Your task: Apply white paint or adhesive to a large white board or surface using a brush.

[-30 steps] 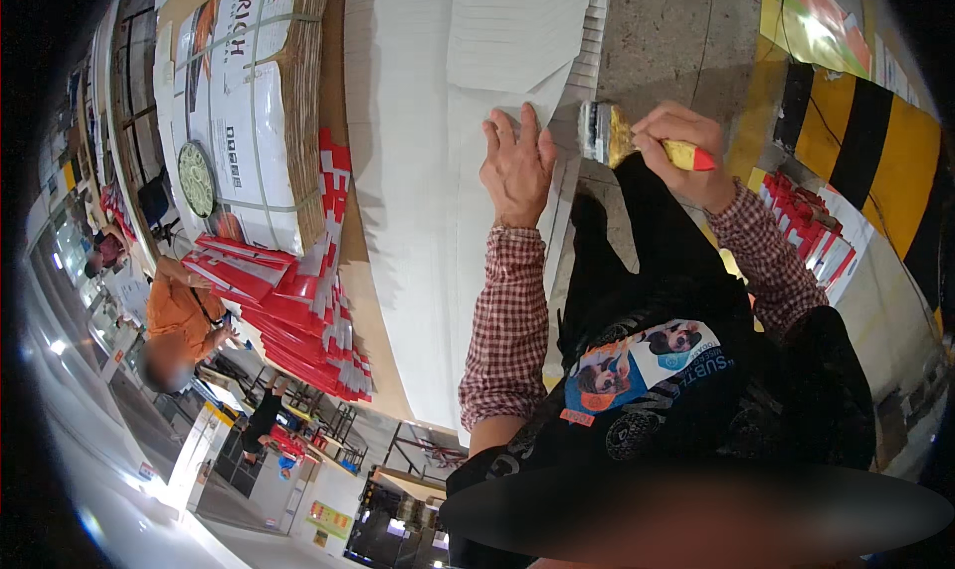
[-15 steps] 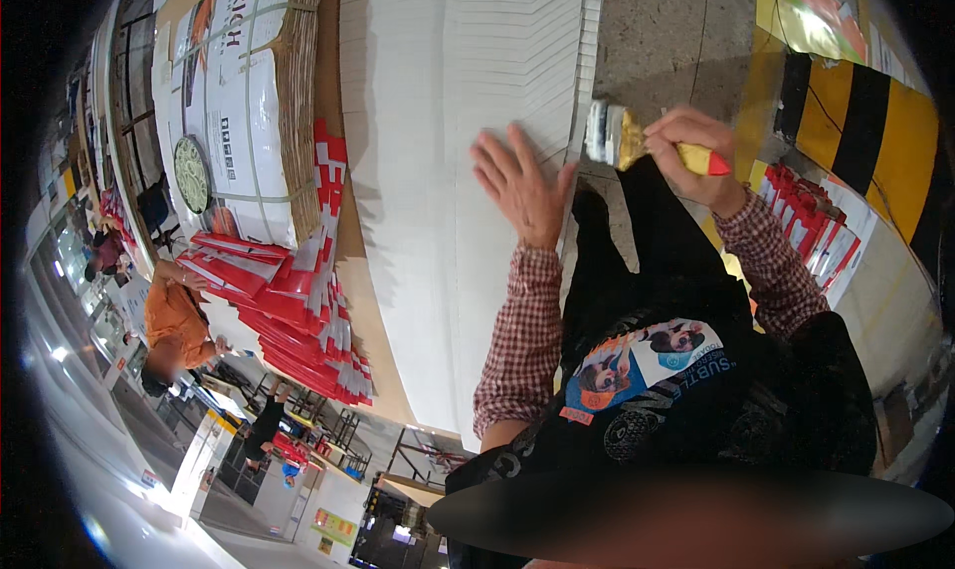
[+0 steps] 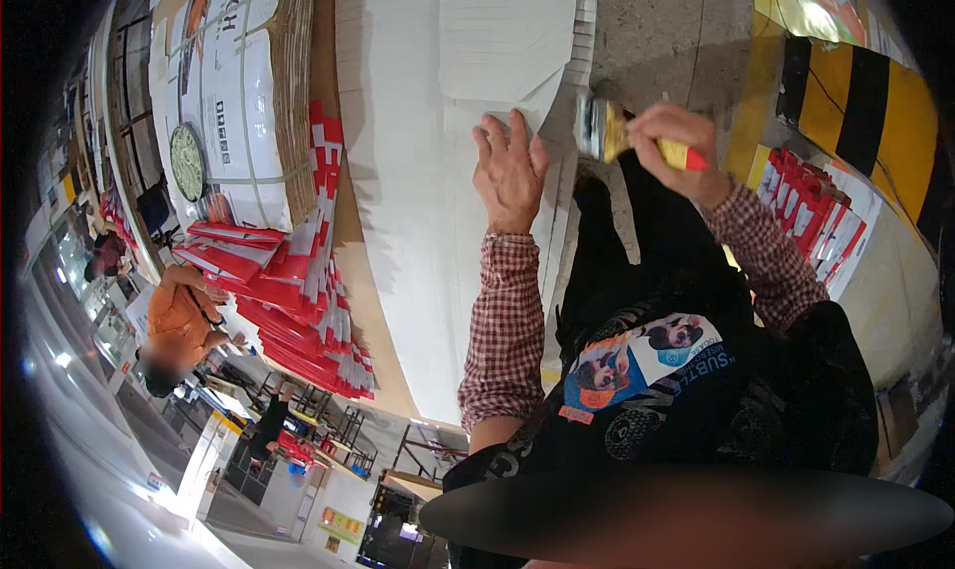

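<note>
My left hand (image 3: 510, 176) is over the white surface, its fingers bent and the thumb drawn in beside the index finger. Its fingertips meet the lower edge of a layered stack of white sheets (image 3: 507, 47), where a corner looks raised. They seem to grip that sheet's edge, though the fingers partly hide the contact. In my right hand (image 3: 676, 146) is a flat paintbrush (image 3: 619, 133) with a yellow handle and a red tip. Its pale bristles, blurred by motion, point left and hang beside the sheets' right edge.
To the left stand a strapped bundle of printed cardboard (image 3: 244, 101) and a pile of red-and-white folded pieces (image 3: 288, 300). More such pieces (image 3: 806, 206) lie at right, near a yellow-and-black striped barrier (image 3: 860, 111). A person in orange (image 3: 179, 310) is farther off at left.
My left hand has shifted slightly left, its spread fingers now bent at the sheets' edge. The sheets' lower edge now sits at my fingertips. The brush has moved slightly left.
</note>
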A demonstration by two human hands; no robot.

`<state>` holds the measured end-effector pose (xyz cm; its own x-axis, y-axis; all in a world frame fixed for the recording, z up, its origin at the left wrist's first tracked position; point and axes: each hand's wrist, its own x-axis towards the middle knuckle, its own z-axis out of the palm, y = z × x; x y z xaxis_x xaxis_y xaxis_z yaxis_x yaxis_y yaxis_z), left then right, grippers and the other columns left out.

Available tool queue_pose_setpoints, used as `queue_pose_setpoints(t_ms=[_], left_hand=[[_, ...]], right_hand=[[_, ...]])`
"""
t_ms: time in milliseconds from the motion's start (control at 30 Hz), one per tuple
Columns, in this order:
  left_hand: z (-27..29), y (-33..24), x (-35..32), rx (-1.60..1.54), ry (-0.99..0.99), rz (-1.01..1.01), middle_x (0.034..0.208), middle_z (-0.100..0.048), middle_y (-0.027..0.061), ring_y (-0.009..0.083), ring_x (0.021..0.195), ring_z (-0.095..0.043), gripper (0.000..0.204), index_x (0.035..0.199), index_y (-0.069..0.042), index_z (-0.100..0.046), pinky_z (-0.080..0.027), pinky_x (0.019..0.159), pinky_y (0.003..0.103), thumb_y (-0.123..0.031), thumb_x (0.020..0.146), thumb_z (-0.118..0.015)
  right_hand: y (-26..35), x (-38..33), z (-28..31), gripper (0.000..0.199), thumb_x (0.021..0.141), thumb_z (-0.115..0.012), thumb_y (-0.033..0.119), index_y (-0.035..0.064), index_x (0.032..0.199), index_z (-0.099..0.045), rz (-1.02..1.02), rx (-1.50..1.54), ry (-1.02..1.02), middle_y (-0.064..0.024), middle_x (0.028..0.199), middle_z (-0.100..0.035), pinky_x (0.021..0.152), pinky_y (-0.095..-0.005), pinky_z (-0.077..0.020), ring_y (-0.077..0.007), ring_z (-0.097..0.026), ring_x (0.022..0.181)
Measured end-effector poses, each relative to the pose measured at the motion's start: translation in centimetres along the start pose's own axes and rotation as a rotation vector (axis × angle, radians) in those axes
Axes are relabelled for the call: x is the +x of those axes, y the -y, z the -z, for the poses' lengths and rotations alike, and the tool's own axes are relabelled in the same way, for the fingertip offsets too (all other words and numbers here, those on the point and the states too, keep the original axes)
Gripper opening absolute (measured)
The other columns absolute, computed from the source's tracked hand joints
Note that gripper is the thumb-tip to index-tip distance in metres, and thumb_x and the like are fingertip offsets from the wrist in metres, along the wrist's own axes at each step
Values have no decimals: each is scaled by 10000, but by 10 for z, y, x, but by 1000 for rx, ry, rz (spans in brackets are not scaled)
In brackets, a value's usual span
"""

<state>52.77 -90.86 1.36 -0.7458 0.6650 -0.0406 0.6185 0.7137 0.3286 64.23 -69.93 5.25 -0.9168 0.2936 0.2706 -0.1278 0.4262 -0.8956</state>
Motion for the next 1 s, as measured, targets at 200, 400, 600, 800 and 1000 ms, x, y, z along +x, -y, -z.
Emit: queue_pose_setpoints(t_ms=[200, 400, 600, 800, 1000], left_hand=[[1, 0, 1, 18, -24, 5, 1229, -513, 279, 483, 1082, -530, 359, 1229, -66, -553, -514, 792, 468, -270, 943, -481], [-3, -5, 3, 40, -8, 8, 1281, -476, 273, 474, 1121, -507, 381, 1243, -69, -546, -519, 786, 462, -299, 947, -477], [-26, -6, -39, 66, -61, 110, 1428, -288, 291, 501, 1303, -276, 671, 1392, -56, -377, -328, 1007, 536, -466, 887, -543], [-23, -2, -73, 113, 26, 153, 1474, -201, 293, 503, 1349, -183, 792, 1439, -53, -294, -210, 1076, 563, -500, 853, -583], [0, 16, -57, 45, -29, -27, 1249, -462, 289, 483, 1085, -485, 432, 1255, -49, -517, -542, 702, 453, -286, 894, -541]], right_hand=[[-7, 19, 11, 41, 807, -654, 19, 30, 837, -628, 159, 21, -139, -88, 786, -641, 585, -291, -517, -156, -626, 697], [-11, 10, -4, 41, 787, -659, -11, -21, 777, -620, 33, -6, -108, -110, 816, -652, 611, -266, -488, -170, -628, 718], [18, -20, -12, 43, 798, -658, 11, -7, 780, -624, -36, 76, -10, -82, 771, -641, 560, -257, -473, -146, -598, 657], [-1, 2, 4, 86, 841, -644, 53, -13, 794, -617, 143, -92, -142, -78, 780, -638, 574, -259, -480, -138, -608, 681], [2, -18, -25, 57, 816, -664, 54, 9, 805, -631, 81, -75, -155, -68, 776, -648, 577, -263, -494, -141, -618, 682]])
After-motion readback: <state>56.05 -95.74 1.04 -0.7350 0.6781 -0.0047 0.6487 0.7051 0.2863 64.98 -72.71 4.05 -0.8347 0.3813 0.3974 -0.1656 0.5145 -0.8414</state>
